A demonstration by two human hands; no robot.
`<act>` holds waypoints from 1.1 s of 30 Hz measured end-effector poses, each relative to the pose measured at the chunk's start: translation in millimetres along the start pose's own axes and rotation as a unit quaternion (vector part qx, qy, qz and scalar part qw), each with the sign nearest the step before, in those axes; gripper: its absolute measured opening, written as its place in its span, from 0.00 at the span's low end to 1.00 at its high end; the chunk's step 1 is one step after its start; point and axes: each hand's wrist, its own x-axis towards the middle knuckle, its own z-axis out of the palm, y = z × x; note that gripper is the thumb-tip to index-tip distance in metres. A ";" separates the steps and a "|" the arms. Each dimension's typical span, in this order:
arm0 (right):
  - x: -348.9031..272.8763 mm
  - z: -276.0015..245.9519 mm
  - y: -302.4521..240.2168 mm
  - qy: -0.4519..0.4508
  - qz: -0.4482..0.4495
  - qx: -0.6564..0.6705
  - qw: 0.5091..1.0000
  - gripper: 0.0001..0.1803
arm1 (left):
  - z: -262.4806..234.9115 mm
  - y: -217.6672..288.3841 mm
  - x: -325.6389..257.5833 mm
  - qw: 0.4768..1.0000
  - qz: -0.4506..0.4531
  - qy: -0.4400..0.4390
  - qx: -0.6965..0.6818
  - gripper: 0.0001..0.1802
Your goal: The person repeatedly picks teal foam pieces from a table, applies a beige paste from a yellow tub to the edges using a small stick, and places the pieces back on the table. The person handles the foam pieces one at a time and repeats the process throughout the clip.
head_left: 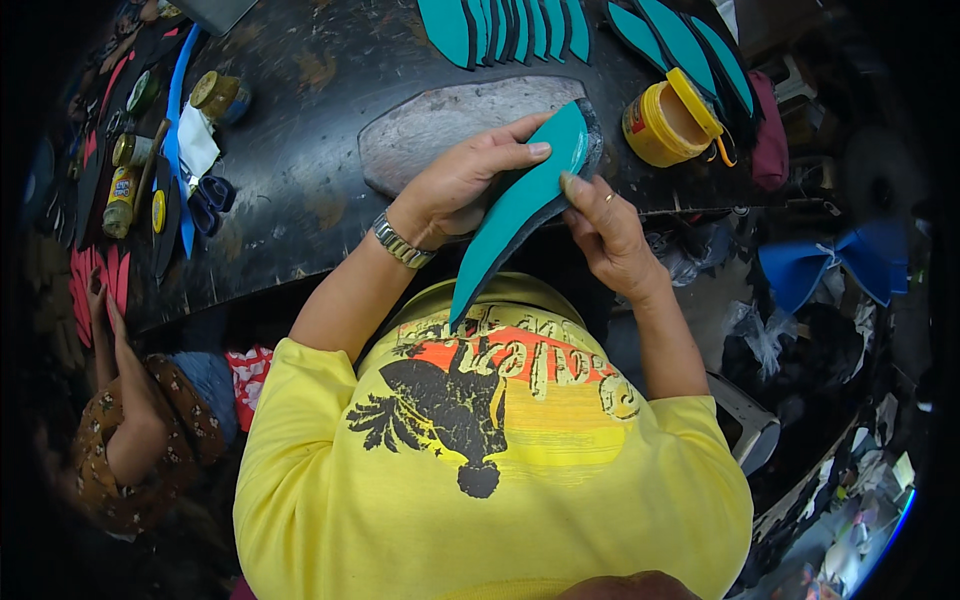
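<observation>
A long, curved teal piece with a black edge [512, 212] is held up at a slant over the table's front edge, its narrow tip pointing down at my shirt. My left hand [470, 180] grips it from the left, thumb flat on the teal face and the other fingers partly hidden behind. On the right border, my right hand [608, 230] pinches the black edging between thumb and fingers. A worn grey slab [420, 130] lies on the table just beyond my left hand. An open yellow tub of tan paste [668, 125] stands to the right of the piece.
Similar teal pieces [500, 30] lie in a row at the far side, with larger ones [690, 50] at far right. Jars [218, 97], scissors [212, 200] and a blue strip [172, 130] crowd the left. Another person [150, 420] sits at lower left, hands by red strips.
</observation>
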 end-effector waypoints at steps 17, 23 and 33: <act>9.7 -29.2 9.3 0.132 0.246 -0.042 0.959 0.30 | 3.8 5.9 -2.7 0.990 0.030 0.056 0.126 0.33; 12.2 -72.8 7.1 0.059 0.402 -0.337 0.849 0.26 | -4.5 0.1 -5.4 0.994 0.010 0.047 0.095 0.33; 12.4 -61.8 -12.9 0.018 0.452 -0.420 0.787 0.30 | -6.5 -4.6 -1.4 0.996 0.000 0.035 0.084 0.30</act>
